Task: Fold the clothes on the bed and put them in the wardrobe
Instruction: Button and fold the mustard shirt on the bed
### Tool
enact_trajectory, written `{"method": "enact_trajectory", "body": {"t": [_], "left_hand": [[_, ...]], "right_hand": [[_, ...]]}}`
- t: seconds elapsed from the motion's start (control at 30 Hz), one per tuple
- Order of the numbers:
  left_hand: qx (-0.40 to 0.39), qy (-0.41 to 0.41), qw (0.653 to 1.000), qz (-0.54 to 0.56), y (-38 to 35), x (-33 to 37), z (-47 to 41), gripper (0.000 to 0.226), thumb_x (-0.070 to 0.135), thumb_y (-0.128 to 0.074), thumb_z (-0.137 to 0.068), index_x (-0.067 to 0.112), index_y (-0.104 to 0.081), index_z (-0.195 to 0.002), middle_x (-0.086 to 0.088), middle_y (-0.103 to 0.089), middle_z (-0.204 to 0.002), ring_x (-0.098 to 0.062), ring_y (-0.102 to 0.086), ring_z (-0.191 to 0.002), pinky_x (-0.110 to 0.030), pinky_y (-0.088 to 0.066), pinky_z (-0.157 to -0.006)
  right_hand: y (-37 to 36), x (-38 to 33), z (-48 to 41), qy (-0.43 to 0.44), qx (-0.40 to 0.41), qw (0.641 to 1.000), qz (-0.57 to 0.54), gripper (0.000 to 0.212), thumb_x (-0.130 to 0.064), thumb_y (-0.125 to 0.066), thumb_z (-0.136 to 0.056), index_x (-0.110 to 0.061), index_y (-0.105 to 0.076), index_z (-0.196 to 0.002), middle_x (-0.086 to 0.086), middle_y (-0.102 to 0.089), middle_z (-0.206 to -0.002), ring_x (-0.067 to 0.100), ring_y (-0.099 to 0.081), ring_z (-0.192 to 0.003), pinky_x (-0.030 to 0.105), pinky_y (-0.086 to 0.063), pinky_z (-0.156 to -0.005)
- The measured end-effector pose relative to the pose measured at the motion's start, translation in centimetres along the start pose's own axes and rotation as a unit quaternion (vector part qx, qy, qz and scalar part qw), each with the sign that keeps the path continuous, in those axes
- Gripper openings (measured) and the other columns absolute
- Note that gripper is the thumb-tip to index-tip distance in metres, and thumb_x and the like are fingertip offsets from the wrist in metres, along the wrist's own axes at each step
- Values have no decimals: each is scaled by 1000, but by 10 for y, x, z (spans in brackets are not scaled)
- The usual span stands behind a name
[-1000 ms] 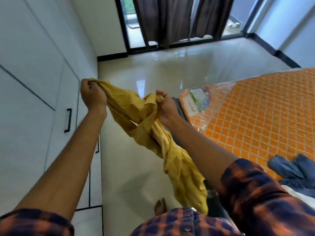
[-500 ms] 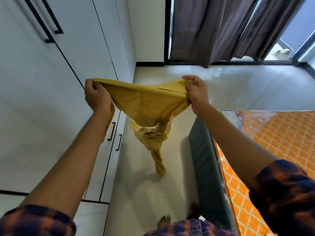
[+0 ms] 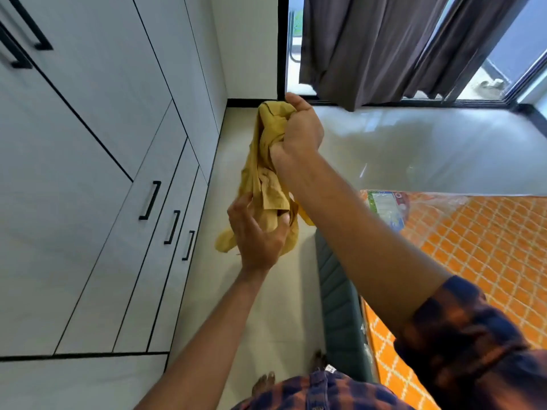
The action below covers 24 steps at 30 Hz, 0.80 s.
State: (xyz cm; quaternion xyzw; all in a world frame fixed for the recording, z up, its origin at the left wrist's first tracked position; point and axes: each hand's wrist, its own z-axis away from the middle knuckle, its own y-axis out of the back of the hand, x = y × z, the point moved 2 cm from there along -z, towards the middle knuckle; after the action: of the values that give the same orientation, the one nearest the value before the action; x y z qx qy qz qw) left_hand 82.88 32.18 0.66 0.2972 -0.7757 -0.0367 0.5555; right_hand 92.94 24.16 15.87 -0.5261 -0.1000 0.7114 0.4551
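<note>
Mustard-yellow crumpled cloth garment (image 3: 268, 187) hangs in mid-air between the white panelled wardrobe (image 3: 118, 173) and the orange quilted mattress (image 3: 488, 247). The right hand (image 3: 299, 134) clenches its top; the left hand (image 3: 257, 232) grasps the lower bunch. Recommended: draw both hands apart to flatten the cloth before folding.

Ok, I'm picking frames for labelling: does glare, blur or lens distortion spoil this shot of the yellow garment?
Head view: wide-angle distortion bows the wardrobe lines; daylight glares off the glossy floor; the yellow garment, and the right hand and left hand gripping it, look sharp and evenly lit.
</note>
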Motion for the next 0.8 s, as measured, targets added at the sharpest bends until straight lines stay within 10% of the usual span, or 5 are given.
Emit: {"method": "enact_trajectory", "body": {"t": [0.23,0.4,0.57,0.7,0.8], "left_hand": [[-20,115,989,-86,-45,42,2,47,49,-57,-86,15,-56,-119,-13,-59,-118,-34,-58,-106,-51,-51,-91],[-104,208,971,63,-58,32,-15,29,32,-53,-102,14,-54,-80,-3,-58,-72,-26,-58,-70,-36,-53,-66],[-176,242,929,217,-6,26,-28,27,32,-47,-106,18,-70,-107,-2,-75,-104,-16,-71,-98,-30,-58,-84],[-220,263,905,254,7,34,-47,27,27,-43,-108,19,-68,-104,4,-78,-93,-14,-74,-91,-28,-60,-76],[-265,278,894,233,5,47,-59,32,33,-43,-108,15,-69,-104,-1,-78,-90,-19,-75,-87,-30,-60,-70]], "right_hand": [[4,-11,8,51,13,999,13,51,16,-30,-88,-12,-72,-95,10,-57,-80,24,-47,-67,29,-42,-56],[11,-21,11,51,-6,997,52,53,13,-30,-89,-18,-72,-89,12,-61,-91,26,-50,-74,30,-44,-56],[61,-68,-43,183,60,973,127,45,11,-39,-87,-9,-75,-107,3,-67,-98,16,-61,-81,26,-57,-71],[127,-44,-67,191,-89,784,584,44,-9,-55,-95,-18,-59,-139,-2,-64,-120,11,-58,-107,34,-51,-101],[154,0,-28,260,-275,674,634,58,-23,-71,-87,-20,-55,-142,-2,-61,-123,13,-57,-113,40,-51,-101]]}}
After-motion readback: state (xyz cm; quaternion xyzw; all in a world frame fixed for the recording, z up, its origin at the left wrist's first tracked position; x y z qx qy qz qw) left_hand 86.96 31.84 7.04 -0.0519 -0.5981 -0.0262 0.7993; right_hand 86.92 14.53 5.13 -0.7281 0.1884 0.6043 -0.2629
